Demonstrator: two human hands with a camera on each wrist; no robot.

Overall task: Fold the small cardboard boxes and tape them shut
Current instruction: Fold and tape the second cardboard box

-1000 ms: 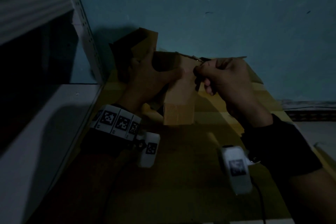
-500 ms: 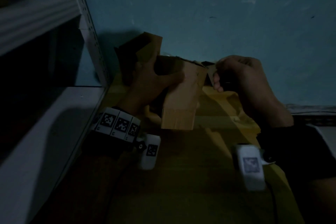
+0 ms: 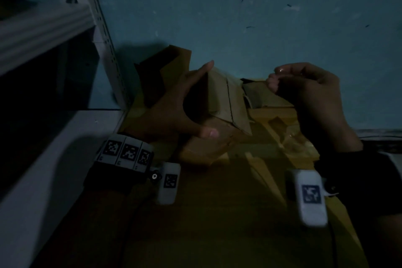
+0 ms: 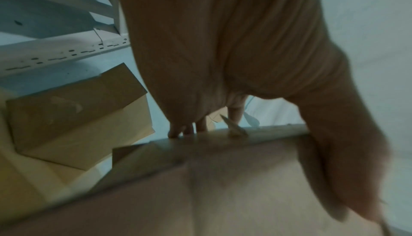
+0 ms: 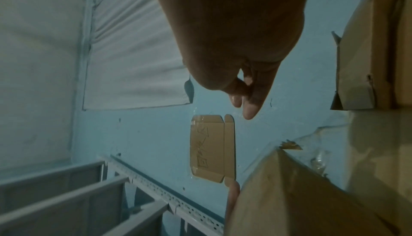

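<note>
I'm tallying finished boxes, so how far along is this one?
Folded into shape: the small cardboard box has its flaps closed. In hand: the left hand grips it, while the right hand hovers beside it with curled fingers, holding nothing I can make out. Left: taping; no tape is clearly visible on it.

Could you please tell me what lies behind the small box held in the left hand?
Behind the small box sits another brown cardboard box against the blue wall. The left hand covers its lower part.
</note>
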